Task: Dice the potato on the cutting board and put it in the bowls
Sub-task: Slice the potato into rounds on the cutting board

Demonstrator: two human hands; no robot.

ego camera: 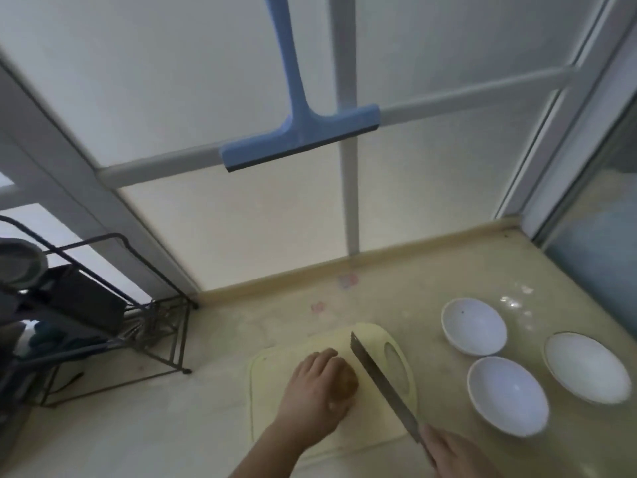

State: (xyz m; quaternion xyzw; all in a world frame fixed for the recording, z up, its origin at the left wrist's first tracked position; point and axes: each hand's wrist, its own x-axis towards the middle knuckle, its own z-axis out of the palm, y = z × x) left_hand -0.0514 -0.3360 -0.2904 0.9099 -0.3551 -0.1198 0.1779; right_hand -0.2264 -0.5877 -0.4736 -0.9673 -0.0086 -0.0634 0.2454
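A brown potato (349, 383) lies on the pale yellow cutting board (372, 424) near the bottom middle. My left hand (315, 395) covers most of it, fingers curled over its top and holding it down. My right hand (451, 453) at the bottom edge grips the handle of a cleaver (381, 376). The blade stands edge-down just right of the potato, pointing away from me. To the right of the board stand three empty white bowls: a far one (474, 326), a near one (508, 395) and a wider one (587, 367).
A black wire dish rack (113, 315) with dark items stands on the counter at the left. A blue squeegee (300, 132) hangs on the frosted window behind. The beige counter (206, 357) ends at a wall on the right.
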